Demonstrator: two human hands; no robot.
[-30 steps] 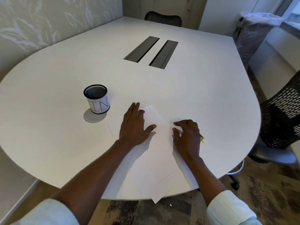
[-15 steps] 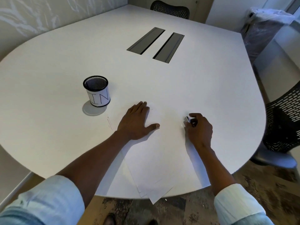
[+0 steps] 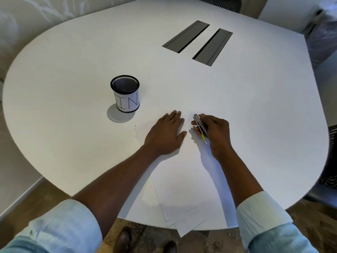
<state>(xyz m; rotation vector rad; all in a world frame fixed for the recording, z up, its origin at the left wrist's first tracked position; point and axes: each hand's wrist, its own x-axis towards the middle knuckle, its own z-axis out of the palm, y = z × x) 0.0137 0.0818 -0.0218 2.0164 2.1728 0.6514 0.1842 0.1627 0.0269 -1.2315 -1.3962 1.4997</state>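
Note:
A loose stack of white paper sheets [image 3: 184, 181] lies on the white table [image 3: 73, 152] in front of me, its near corners hanging over the table edge. My left hand [image 3: 165, 133] presses flat on the top of the stack, fingers straight. Just right of it, my right hand [image 3: 212, 132] grips a small silver tool with a yellow end [image 3: 200, 126], its metal tip pointing toward the far end of the paper. What kind of tool it is I cannot tell.
A black mesh pen cup [image 3: 125, 93] with a white label marked "IN" stands left of my hands. Two dark cable slots [image 3: 197, 42] sit in the table's middle. A mesh chair [image 3: 330, 161] is at the right, a bagged bin [image 3: 322, 33] far right.
My right hand has picked up the silver tool from the table at the right of the paper and brought it left, close to my left hand. My left hand has stayed on the paper.

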